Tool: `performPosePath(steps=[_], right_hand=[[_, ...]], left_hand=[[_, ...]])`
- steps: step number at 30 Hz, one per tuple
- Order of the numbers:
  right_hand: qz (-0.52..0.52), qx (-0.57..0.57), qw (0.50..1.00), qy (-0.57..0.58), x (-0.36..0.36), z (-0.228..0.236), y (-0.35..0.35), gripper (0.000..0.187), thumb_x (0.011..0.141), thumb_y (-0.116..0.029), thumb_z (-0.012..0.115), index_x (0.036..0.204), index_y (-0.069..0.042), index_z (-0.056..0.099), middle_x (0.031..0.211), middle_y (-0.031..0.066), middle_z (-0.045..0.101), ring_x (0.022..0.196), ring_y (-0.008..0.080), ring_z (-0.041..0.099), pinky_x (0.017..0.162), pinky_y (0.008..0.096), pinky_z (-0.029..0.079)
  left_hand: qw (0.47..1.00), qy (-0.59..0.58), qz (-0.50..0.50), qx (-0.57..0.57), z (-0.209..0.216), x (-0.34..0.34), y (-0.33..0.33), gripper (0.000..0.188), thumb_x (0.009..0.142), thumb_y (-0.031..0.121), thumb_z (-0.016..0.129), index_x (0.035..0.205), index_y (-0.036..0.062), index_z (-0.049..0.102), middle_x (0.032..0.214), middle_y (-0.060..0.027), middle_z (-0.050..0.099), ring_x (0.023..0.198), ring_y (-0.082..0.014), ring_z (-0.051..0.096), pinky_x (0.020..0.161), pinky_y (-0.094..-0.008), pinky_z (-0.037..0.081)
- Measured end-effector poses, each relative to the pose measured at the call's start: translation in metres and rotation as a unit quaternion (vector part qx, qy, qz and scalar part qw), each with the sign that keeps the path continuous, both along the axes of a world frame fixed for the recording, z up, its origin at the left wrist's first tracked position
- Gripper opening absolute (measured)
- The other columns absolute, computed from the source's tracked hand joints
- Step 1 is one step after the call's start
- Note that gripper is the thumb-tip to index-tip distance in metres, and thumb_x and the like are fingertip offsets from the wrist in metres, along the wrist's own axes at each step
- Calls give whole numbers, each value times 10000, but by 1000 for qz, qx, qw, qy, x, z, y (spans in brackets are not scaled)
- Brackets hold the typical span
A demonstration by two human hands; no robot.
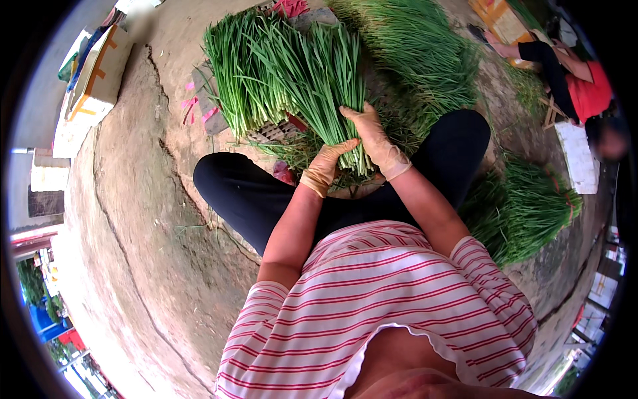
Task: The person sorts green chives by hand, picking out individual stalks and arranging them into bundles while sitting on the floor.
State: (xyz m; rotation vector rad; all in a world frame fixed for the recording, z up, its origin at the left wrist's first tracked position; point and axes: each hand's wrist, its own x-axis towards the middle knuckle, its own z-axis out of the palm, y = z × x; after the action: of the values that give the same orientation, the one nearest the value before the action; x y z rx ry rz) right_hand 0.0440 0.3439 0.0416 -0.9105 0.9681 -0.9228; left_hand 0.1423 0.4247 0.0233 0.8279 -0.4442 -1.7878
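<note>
One bunch of green stalks (337, 100): held in front of the person's body, between the bent knees (462, 136), leaf tips pointing away, pale ends toward the lap.

Holders, two: the gloved left hand (328, 161) was clamped on the lower left side, its thumb laid across the stems near the pale ends; the gloved right hand (372, 135) was closed on the right side, slightly farther up. The undersides of both grips were hidden.

Handling, as judged: light to moderate for its bulk; stems fairly stiff low down, blades soft and limp above, easily creased or bruised. Single stalks probably slid against one another, more so if damp, which could not be told. Best hold: around the pale lower stems, both palms cupped, pressure even and gentle; the leafy top offered little firmness.

Adjacent: one row of similar stalks (242, 73) at left, its leaves close against the bunch; one loose heap (425, 60) at upper right; one tied bundle (535, 206) at far right.
</note>
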Motion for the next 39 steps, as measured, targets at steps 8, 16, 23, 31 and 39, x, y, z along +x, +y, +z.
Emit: performPosePath(steps=[8, 16, 23, 31, 39], right_hand=[[230, -29, 973, 16, -40, 24, -15, 376, 783, -246, 660, 1065, -13, 569, 976, 37, 614, 885, 122, 558, 824, 265, 418], [219, 41, 973, -68, -53, 11, -6, 376, 768, -252, 677, 1054, -31, 574, 964, 25, 617, 865, 118, 567, 806, 261, 430], [187, -52, 980, 37, -40, -9, -6, 331, 790, -271, 667, 994, -21, 594, 925, 10, 613, 821, 101, 538, 766, 250, 424], [226, -14, 974, -1, -54, 17, -2, 458, 769, -363, 672, 1070, -33, 567, 991, 14, 599, 898, 104, 528, 833, 261, 399], [294, -36, 949, 107, -58, 7, -14, 648, 727, -490, 673, 1148, -23, 512, 1049, 32, 575, 953, 117, 513, 771, 278, 435]], left_hand=[[993, 81, 16, 83, 58, 3, 14, 476, 691, 115, 676, 1140, 66, 526, 1019, -85, 603, 921, -250, 579, 828, -407, 459], [993, 91, 24, 68, 25, 11, 13, 411, 736, 221, 617, 1119, 85, 550, 1049, -80, 601, 934, -252, 575, 807, -429, 454], [994, 110, -7, -23, 16, 1, 13, 681, 737, 381, 694, 1279, 92, 400, 1232, -81, 487, 1118, -245, 468, 959, -427, 371], [984, 177, 4, -1, 13, 6, 9, 480, 746, 112, 631, 1191, 24, 475, 1087, -120, 584, 955, -263, 590, 834, -400, 488], [972, 233, 14, 8, -12, 3, 9, 478, 789, 193, 580, 1204, -6, 450, 1104, -166, 571, 981, -313, 580, 850, -459, 477]])
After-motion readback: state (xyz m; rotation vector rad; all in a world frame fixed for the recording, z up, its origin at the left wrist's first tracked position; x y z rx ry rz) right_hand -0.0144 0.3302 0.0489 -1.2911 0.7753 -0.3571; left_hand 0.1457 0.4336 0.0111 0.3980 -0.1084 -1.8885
